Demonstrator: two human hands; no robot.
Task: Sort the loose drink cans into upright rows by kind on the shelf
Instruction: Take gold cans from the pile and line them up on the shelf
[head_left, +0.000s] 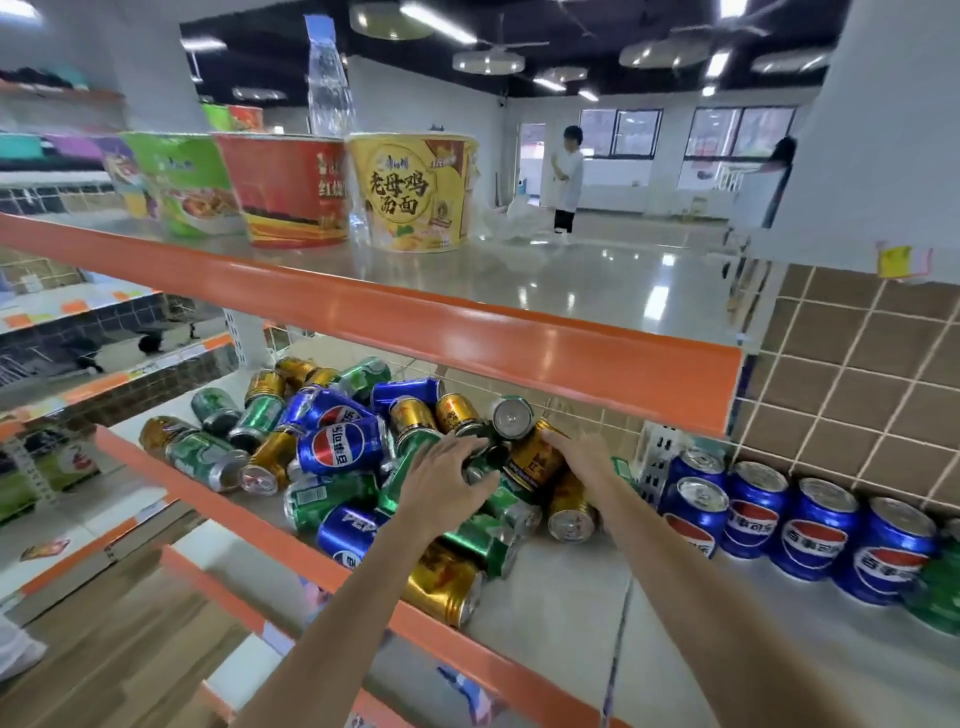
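At pile centre, left hand (444, 480) curls on a green can (480, 470); right hand (582, 457) grips a gold can (535, 460). Lift singly; blue row (795, 535) stands at three o'clock.

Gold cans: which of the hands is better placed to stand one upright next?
Right. The right hand already rests on a gold can nearest the upright blue row; the left hand is over green cans.

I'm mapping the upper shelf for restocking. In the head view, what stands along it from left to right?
Green noodle bucket → red noodle bucket → yellow noodle bucket, with a clear plastic bottle rising behind, between the red and the yellow.
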